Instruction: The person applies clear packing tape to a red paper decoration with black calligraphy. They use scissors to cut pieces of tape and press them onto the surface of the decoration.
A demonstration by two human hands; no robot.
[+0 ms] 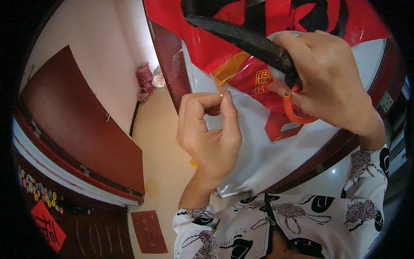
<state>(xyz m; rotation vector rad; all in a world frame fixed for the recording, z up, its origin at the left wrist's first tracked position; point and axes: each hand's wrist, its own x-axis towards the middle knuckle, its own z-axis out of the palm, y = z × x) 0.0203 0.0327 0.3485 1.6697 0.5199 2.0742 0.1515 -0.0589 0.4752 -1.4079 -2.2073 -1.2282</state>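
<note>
My right hand (326,71) grips a pair of scissors (239,39) with dark blades and orange handles, the blades pointing to the upper left. Behind that hand shows part of a round, pale object (275,73), partly hidden. My left hand (212,132) pinches a small, thin translucent strip (218,84) between thumb and forefinger, left of the scissors. Beyond both hands, a red plastic sheet or bag (213,53) with black and gold print lies over a white-topped table (255,155). A red piece with a pale label (281,128) rests below the scissors' handles.
Dark red wood edges the table (310,155). To the left stand a brown-red door (87,129) and bagged items (144,77) by the wall. A reddish mat (149,231) lies on the tiled floor. At lower left hangs a red paper sign (48,226).
</note>
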